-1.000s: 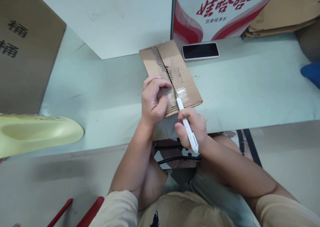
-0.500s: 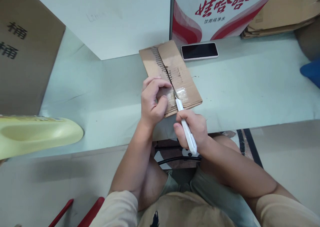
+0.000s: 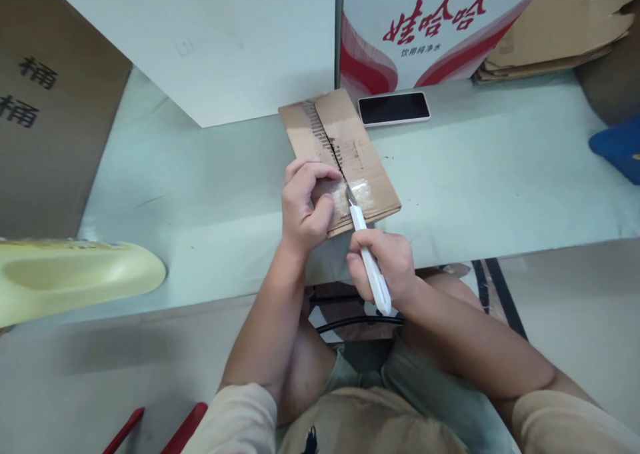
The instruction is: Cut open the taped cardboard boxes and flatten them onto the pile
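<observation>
A flattened brown cardboard box lies at a slant on the table, with a dark slit along its middle and clear tape near its close end. My left hand presses down on its left side, fingers curled together and thumb bent. In my right hand is a white utility knife, wrapped by the closed fingers. Its blade points away from me and its tip meets the slit at the taped part, just right of my left fingertips.
A black-screened phone lies behind the cardboard, before a white and red carton. A large white box stands at the back. Left are a brown carton and a yellow bottle; right, stacked cardboard and a blue object.
My right hand and the knife have drawn back slightly toward me along the slit. More of the blade shows. My left hand stays put on the cardboard; the whole view has shifted a little.
</observation>
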A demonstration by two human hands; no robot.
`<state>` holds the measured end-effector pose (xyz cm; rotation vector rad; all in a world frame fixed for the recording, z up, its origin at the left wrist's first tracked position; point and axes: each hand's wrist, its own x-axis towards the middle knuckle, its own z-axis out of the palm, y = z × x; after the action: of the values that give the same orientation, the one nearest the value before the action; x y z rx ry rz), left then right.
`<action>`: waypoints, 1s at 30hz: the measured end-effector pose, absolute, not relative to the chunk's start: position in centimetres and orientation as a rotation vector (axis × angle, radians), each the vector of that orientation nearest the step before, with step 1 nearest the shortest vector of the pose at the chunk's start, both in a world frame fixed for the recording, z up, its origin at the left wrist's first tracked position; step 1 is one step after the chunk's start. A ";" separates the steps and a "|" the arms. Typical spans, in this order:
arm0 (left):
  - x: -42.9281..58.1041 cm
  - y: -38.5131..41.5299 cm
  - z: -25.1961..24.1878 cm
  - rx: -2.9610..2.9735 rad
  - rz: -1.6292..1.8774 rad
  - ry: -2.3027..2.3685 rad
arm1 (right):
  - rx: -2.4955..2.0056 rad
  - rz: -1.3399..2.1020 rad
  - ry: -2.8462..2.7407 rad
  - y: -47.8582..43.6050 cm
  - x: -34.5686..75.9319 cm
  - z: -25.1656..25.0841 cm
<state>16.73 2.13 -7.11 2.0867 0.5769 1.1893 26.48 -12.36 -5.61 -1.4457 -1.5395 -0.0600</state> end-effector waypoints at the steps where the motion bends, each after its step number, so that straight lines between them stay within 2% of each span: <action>1: 16.7 2.1 -7.1 2.092 1.186 0.572 | -1.446 -0.059 -1.529 -12.3 26.5 -5.6; 30: 16.8 2.2 -7.3 2.103 1.198 0.542 | -1.466 0.017 -1.513 -13.3 26.4 -5.5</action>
<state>16.76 2.19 -7.33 2.1034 0.5422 1.1983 26.38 -13.34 -5.51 -1.4662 -1.5135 0.0169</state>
